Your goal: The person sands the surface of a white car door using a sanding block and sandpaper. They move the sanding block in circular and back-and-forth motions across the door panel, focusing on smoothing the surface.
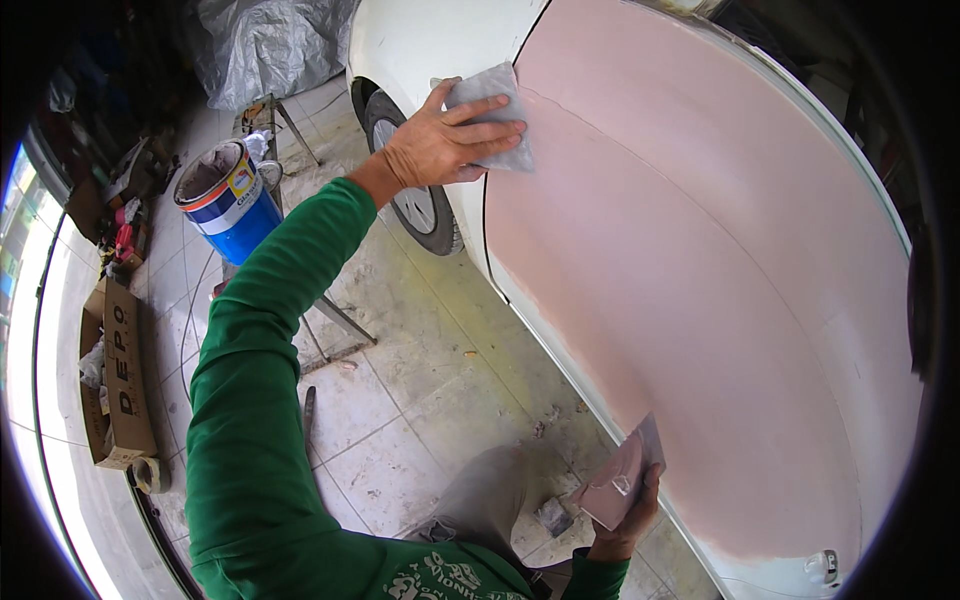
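Left hand point(445, 140) presses a grey sanding sheet point(490, 115) flat, fingers spread over it, against the pink-primed car door panel point(700, 280), at the panel's upper front edge by the door seam. Right hand point(625, 520) pinches a folded, pink-dusted sheet point(620, 480) low on the same panel near its bottom edge. Step looks like hand-sanding primer. Next stroke likely needs even flat pressure along the panel's crease. Front wheel point(415, 190) just ahead of panel; blue paint can point(228, 200) well off it.
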Demonstrator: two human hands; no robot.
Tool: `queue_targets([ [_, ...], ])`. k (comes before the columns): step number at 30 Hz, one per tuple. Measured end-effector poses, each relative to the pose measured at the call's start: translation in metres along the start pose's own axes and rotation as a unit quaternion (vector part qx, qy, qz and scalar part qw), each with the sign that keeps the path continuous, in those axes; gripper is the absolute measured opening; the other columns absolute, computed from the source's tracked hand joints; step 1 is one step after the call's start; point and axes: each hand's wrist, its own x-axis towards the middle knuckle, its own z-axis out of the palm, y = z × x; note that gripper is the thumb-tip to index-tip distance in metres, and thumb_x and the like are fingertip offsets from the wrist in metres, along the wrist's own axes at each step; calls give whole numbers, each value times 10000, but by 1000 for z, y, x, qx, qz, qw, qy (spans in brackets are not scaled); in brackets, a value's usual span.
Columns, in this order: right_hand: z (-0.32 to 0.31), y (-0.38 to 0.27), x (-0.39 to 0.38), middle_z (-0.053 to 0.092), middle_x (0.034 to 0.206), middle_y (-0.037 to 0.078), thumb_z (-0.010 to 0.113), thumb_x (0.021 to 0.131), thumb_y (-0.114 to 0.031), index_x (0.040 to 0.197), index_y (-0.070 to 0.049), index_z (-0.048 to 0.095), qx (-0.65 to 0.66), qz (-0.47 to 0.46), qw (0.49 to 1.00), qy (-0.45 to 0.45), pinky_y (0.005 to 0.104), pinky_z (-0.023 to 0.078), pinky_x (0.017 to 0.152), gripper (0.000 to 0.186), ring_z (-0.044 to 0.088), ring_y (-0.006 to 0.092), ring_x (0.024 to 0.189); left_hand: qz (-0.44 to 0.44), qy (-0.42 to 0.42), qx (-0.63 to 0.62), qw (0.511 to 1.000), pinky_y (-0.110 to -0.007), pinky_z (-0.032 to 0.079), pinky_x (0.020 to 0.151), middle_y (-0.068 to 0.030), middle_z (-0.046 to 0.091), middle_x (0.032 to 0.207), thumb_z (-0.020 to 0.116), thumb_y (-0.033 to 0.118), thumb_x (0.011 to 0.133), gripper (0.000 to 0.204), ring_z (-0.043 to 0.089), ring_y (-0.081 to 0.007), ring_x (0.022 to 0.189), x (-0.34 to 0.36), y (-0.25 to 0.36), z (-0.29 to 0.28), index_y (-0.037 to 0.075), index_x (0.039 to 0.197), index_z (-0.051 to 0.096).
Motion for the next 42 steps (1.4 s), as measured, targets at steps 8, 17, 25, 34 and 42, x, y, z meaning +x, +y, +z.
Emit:
queue_targets([
  [8,-5,-1,-2,647,1232,141,573,1011,-422,1396,1,508,-13,5,1000,11,421,576,894,576,670,279,1067,-13,-34,13,999,-616,362,1129,146,475,1525,847,387,707,732,362,-155,1471,-7,-10,-12,277,1386,597],
  [17,32,10,-1,611,1325,133,530,1033,-474,1428,0,491,-1,23,999,-48,418,527,984,618,612,269,1191,-209,8,-520,828,-484,347,1157,-103,598,1445,756,237,791,550,510,-329,1360,-16,126,-119,70,1312,693],
  [25,46,14,-9,632,1288,101,492,1064,-429,1437,-37,494,55,19,994,-96,401,548,932,542,636,239,1119,-472,53,-880,7,-502,479,1022,-141,546,1466,476,467,1028,617,528,-349,1326,-125,307,-74,74,1504,481],
  [34,19,-23,-31,642,1256,99,485,1069,-389,1431,-65,498,-10,-37,996,-85,422,574,863,486,651,227,1068,-623,261,-641,363,-443,458,970,-197,614,1278,527,578,974,767,557,-271,1144,31,114,-42,-46,1421,533],
  [42,-4,-22,-48,653,1187,100,501,1062,-408,1408,-59,504,10,-39,999,-33,410,601,774,492,677,237,986,-707,202,-608,300,-462,448,1028,-212,616,1303,631,399,901,611,546,-335,1233,94,87,-50,-42,1324,615],
])
